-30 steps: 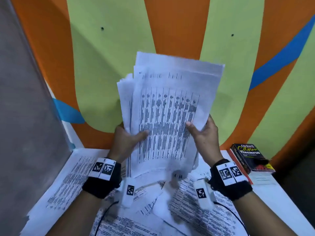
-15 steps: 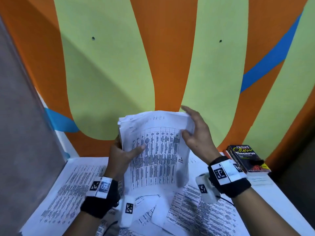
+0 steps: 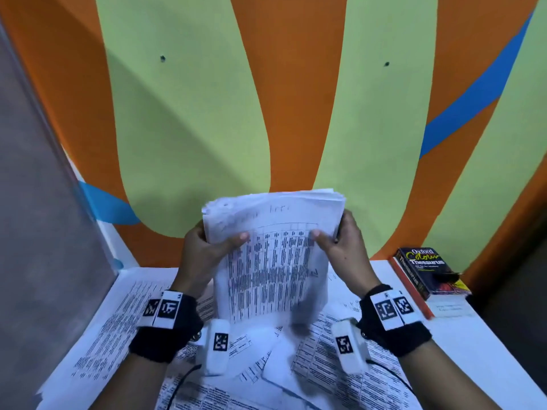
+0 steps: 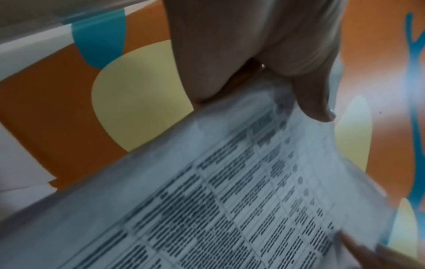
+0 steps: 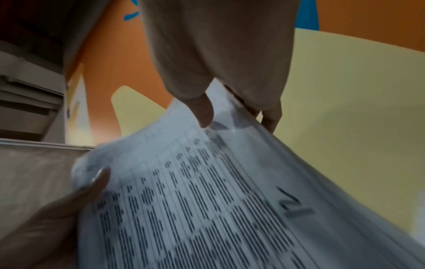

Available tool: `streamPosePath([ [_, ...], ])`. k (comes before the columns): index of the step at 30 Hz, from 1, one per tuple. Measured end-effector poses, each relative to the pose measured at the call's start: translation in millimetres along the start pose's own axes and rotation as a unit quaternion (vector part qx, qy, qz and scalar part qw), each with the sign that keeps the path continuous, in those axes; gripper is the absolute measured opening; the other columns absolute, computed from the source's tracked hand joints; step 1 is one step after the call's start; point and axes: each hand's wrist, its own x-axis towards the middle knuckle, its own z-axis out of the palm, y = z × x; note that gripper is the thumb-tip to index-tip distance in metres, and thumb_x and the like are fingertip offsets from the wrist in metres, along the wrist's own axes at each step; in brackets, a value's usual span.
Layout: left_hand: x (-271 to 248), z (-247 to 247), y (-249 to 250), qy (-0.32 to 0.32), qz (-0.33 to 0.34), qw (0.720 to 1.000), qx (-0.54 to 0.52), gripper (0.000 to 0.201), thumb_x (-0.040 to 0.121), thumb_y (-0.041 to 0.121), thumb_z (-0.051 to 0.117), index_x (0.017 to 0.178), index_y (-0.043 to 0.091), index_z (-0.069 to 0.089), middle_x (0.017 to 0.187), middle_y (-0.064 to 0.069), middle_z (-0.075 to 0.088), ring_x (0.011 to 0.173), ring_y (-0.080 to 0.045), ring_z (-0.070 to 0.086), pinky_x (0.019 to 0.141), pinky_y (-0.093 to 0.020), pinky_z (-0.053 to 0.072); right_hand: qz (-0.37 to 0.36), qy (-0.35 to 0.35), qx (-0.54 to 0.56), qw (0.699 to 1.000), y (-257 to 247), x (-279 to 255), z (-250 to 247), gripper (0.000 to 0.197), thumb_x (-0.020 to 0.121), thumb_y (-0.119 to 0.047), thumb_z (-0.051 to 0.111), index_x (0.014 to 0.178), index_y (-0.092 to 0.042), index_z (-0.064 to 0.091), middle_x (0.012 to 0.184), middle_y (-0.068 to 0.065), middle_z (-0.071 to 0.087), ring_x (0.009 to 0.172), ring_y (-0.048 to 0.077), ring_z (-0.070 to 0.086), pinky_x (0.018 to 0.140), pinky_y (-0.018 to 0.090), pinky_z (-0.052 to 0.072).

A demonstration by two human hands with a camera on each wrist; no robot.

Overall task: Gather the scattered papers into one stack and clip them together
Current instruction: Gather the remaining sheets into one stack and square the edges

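Observation:
A stack of printed papers (image 3: 272,255) stands upright on its lower edge above the table, tables of text facing me. My left hand (image 3: 207,247) grips the stack's left side, thumb on the front sheet (image 4: 253,191). My right hand (image 3: 340,247) grips the right side near the top, thumb in front and fingers behind (image 5: 271,116). The front sheet (image 5: 207,200) bears a handwritten mark by its right edge. The lower edge is blurred. More printed sheets (image 3: 319,359) lie scattered flat on the white table (image 3: 479,347) under and around the stack. No clip is visible.
A black Oxford thesaurus (image 3: 426,270) lies on another book at the table's right back corner. An orange, green and blue painted wall (image 3: 266,99) rises just behind the table. A grey panel (image 3: 38,232) closes the left side.
The stack has come down from high in front of me to the table. My right hand went to the stack's top edge, then settled on its right side; the sheets are more even.

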Motion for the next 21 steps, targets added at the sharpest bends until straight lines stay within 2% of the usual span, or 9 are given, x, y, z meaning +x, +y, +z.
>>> streamPosePath([
  [3, 0, 5, 1, -0.017, -0.021, 1.0, 0.008, 0.043, 0.056, 0.035, 0.085, 0.093, 0.016, 0.074, 0.092, 0.005, 0.077, 0.087, -0.014, 0.073, 0.074, -0.025, 0.058, 0.01, 0.026, -0.029, 0.999, 16, -5, 3, 0.021, 0.087, 0.0, 0.06, 0.106, -0.009, 0.06, 0.1, 0.01, 0.07, 0.09, 0.024, 0.066, 0.079, 0.034, 0.053],
  [7, 16, -3, 7, 0.037, 0.043, 0.998, -0.031, 0.016, 0.064, 0.033, 0.082, 0.073, 0.021, 0.077, 0.067, 0.011, 0.072, 0.061, -0.006, 0.062, 0.06, -0.021, 0.049, 0.013, 0.06, -0.029, 0.998, 26, -2, -1, 0.016, 0.088, -0.003, 0.062, 0.102, 0.002, 0.063, 0.096, 0.012, 0.072, 0.091, 0.021, 0.067, 0.085, 0.034, 0.052],
  [10, 27, -14, 3, 0.074, 0.064, 0.987, -0.129, 0.036, 0.062, 0.048, 0.084, 0.084, 0.021, 0.076, 0.068, 0.01, 0.067, 0.063, -0.013, 0.05, 0.059, -0.024, 0.042, 0.014, 0.074, -0.014, 0.997, 24, -4, -3, 0.014, 0.088, 0.0, 0.061, 0.102, -0.002, 0.064, 0.094, 0.01, 0.071, 0.09, 0.02, 0.067, 0.086, 0.031, 0.05],
  [12, 28, -17, -5, 0.035, 0.048, 0.989, -0.137, 0.054, 0.057, 0.05, 0.085, 0.101, 0.023, 0.07, 0.084, 0.009, 0.07, 0.073, -0.01, 0.06, 0.062, -0.022, 0.048, 0.008, 0.071, -0.011, 0.997, 22, -5, -5, 0.019, 0.088, 0.001, 0.06, 0.106, -0.003, 0.064, 0.095, 0.006, 0.071, 0.092, 0.018, 0.066, 0.085, 0.027, 0.048],
  [14, 23, -14, -12, -0.021, 0.014, 0.997, -0.066, 0.073, 0.048, 0.052, 0.087, 0.112, 0.025, 0.063, 0.098, 0.008, 0.072, 0.087, -0.006, 0.067, 0.069, -0.021, 0.053, -0.001, 0.062, -0.004, 0.998, 15, -4, -8, 0.023, 0.088, 0.001, 0.06, 0.11, -0.004, 0.063, 0.101, 0.003, 0.07, 0.097, 0.015, 0.065, 0.087, 0.026, 0.048],
  [16, 17, -6, -10, -0.027, -0.001, 0.999, 0.018, 0.067, 0.042, 0.059, 0.087, 0.098, 0.027, 0.071, 0.095, 0.007, 0.075, 0.087, -0.006, 0.069, 0.072, -0.025, 0.054, -0.023, 0.056, 0.0, 0.998, 1, -1, -9, 0.025, 0.088, 0.002, 0.06, 0.11, -0.01, 0.061, 0.104, 0.001, 0.068, 0.099, 0.012, 0.062, 0.087, 0.025, 0.048],
  [18, 18, 1, 1, 0.011, 0.014, 0.999, 0.046, 0.048, 0.047, 0.055, 0.087, 0.079, 0.022, 0.077, 0.082, 0.004, 0.077, 0.076, -0.008, 0.07, 0.067, -0.031, 0.056, -0.046, 0.054, 0.011, 0.997, -16, 3, -9, 0.026, 0.088, 0.002, 0.06, 0.104, -0.019, 0.059, 0.102, -0.003, 0.066, 0.099, 0.013, 0.061, 0.088, 0.028, 0.049],
  [20, 22, 6, 13, 0.038, 0.065, 0.994, 0.08, 0.04, 0.062, 0.044, 0.082, 0.077, 0.008, 0.074, 0.08, -0.009, 0.076, 0.073, -0.018, 0.068, 0.063, -0.046, 0.058, -0.079, 0.053, 0.028, 0.995, -29, 6, -8, 0.027, 0.089, 0.0, 0.059, 0.107, -0.02, 0.057, 0.101, -0.007, 0.065, 0.098, 0.014, 0.061, 0.086, 0.031, 0.051],
  [21, 23, 6, 15, 0.042, 0.084, 0.992, 0.087, 0.036, 0.066, 0.04, 0.08, 0.08, 0.008, 0.073, 0.083, -0.008, 0.076, 0.076, -0.02, 0.069, 0.067, -0.05, 0.058, -0.097, 0.05, 0.033, 0.993, -32, 6, -8, 0.03, 0.09, 0.0, 0.057, 0.116, -0.015, 0.053, 0.103, -0.009, 0.063, 0.098, 0.01, 0.061, 0.085, 0.027, 0.052],
])
